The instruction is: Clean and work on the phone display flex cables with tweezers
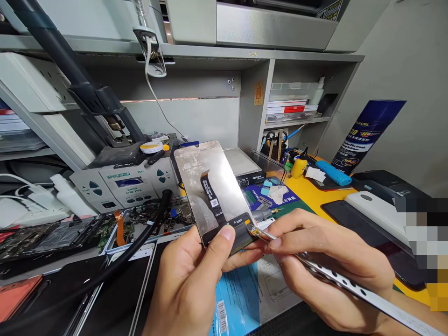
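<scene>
My left hand [196, 275] grips a phone screen [224, 172] by its lower end, thumb on the near face and fingers behind. The screen's silvery back faces me, tilted, and a black flex cable [212, 198] lies along it. In my right hand [325, 252] is a pair of metal tweezers [336, 278] with holes along the arms, held like a pen. Their tips meet the screen's lower right corner, by a small yellow and coloured patch [255, 230]. Whether the tips pinch anything is too small to tell. Below the hands lies a blue packet [234, 298] with a barcode.
A soldering or hot-air station [122, 184] stands at the left, its black hose [154, 228] crossing the bench. Circuit boards [175, 212] fill a tray behind my left hand. Phones [374, 238] lie at the right, near a blue spray can [367, 135] and a yellow bottle [299, 165].
</scene>
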`<move>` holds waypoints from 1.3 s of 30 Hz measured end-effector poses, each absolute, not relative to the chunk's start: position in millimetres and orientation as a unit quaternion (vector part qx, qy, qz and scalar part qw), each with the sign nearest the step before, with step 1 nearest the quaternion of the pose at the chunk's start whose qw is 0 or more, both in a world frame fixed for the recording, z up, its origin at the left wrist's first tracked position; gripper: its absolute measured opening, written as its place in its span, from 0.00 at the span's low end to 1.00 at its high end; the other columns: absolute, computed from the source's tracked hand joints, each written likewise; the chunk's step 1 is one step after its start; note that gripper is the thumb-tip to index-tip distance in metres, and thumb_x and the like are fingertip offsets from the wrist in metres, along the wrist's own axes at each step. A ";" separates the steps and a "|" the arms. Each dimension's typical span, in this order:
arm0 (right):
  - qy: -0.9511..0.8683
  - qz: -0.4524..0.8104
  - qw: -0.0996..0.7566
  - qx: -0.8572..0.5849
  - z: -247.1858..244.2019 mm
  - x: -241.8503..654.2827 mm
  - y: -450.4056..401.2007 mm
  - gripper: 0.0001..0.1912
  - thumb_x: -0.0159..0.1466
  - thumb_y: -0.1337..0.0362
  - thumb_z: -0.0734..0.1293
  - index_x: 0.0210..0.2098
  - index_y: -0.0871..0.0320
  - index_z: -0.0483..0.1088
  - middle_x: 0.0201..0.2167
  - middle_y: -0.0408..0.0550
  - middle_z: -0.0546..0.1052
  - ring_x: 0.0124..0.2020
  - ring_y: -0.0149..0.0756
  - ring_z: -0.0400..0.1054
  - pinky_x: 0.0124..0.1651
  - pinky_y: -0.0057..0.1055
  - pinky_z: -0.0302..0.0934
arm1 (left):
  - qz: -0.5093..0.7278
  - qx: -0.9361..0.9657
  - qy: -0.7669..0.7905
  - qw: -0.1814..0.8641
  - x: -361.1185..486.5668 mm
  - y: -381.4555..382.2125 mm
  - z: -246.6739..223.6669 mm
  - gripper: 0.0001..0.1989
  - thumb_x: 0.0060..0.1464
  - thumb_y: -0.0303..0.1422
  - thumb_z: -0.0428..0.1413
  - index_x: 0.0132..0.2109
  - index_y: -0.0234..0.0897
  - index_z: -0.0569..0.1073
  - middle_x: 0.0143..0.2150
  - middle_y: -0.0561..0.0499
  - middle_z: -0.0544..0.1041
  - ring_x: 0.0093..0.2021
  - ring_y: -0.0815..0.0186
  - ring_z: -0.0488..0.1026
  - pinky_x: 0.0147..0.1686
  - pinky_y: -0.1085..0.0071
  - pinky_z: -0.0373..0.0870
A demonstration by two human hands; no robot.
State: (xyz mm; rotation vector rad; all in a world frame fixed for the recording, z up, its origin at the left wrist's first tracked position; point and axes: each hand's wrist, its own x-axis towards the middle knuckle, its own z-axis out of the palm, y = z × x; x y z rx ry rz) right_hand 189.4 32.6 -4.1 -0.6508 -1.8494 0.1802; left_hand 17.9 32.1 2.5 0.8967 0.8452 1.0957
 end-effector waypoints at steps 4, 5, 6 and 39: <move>-0.785 0.087 0.543 -0.285 -7.6 191.5 31.4 0.21 0.51 0.86 0.65 0.38 0.60 0.75 0.33 0.50 0.80 0.33 0.36 0.77 0.34 0.27 0.74 | 0.491 0.378 0.381 0.686 17.6 32.4 1.1 0.15 0.60 0.36 0.57 0.51 0.34 0.77 0.49 0.43 0.82 0.46 0.50 0.80 0.51 0.54 0.75; -0.786 0.093 0.538 -0.289 -9.0 192.6 30.5 0.21 0.51 0.86 0.66 0.39 0.60 0.75 0.34 0.51 0.80 0.34 0.36 0.77 0.35 0.28 0.74 | 0.491 0.373 0.383 0.688 18.0 32.8 0.8 0.16 0.60 0.36 0.57 0.52 0.34 0.77 0.49 0.43 0.82 0.46 0.49 0.80 0.50 0.54 0.75; -0.786 0.096 0.536 -0.293 -10.4 193.5 29.7 0.21 0.51 0.86 0.66 0.39 0.60 0.75 0.35 0.51 0.79 0.35 0.36 0.77 0.36 0.28 0.74 | 0.492 0.370 0.384 0.689 18.5 33.2 0.3 0.16 0.59 0.36 0.58 0.52 0.35 0.77 0.49 0.42 0.82 0.46 0.49 0.80 0.50 0.54 0.75; -0.837 -0.080 0.448 -0.304 -22.1 201.1 24.4 0.23 0.57 0.83 0.64 0.49 0.60 0.71 0.42 0.47 0.76 0.42 0.29 0.75 0.47 0.19 0.70 | 0.500 0.305 0.352 0.730 22.1 33.7 -5.9 0.09 0.59 0.31 0.58 0.40 0.31 0.82 0.38 0.41 0.83 0.47 0.52 0.77 0.48 0.58 0.76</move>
